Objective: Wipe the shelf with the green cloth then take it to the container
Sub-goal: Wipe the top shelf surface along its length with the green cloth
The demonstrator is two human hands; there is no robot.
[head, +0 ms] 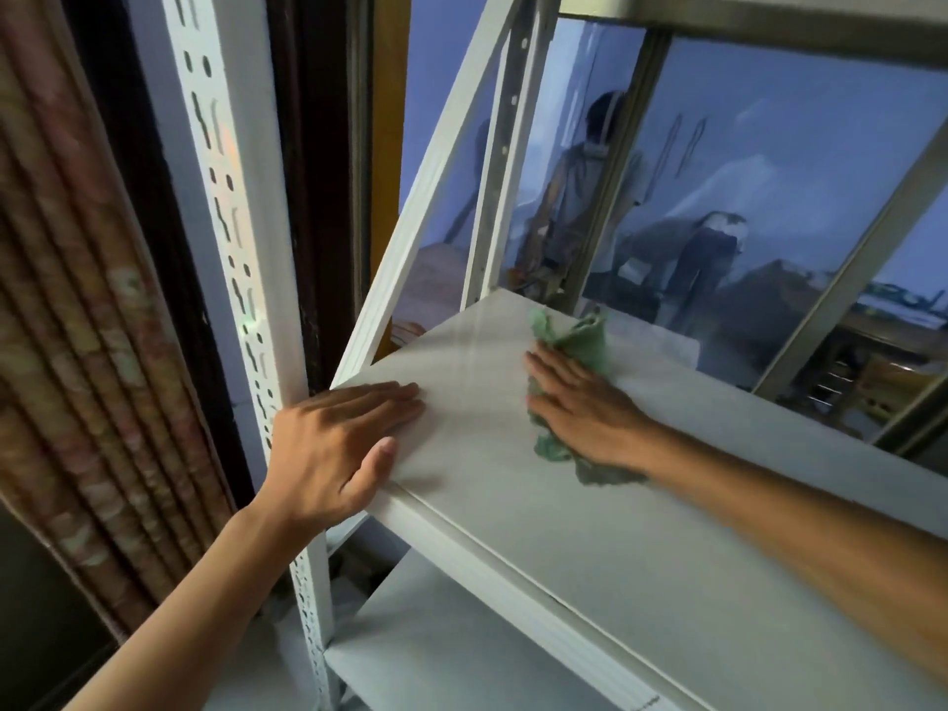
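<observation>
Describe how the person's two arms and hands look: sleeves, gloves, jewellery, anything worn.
Both arms are bare as far as the frame shows: no sleeves reach the forearms. The left hand and right hand wear no gloves, and no rings, watch or bracelets show on fingers or wrists. The right forearm is motion-blurred, so fine detail there is unclear.

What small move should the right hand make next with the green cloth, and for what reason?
Probably slide the right hand, pressing the green cloth flat, toward the near front edge of the shelf. The cloth lies near the back, much bare surface is in front of it, and the left hand braces the corner.
</observation>
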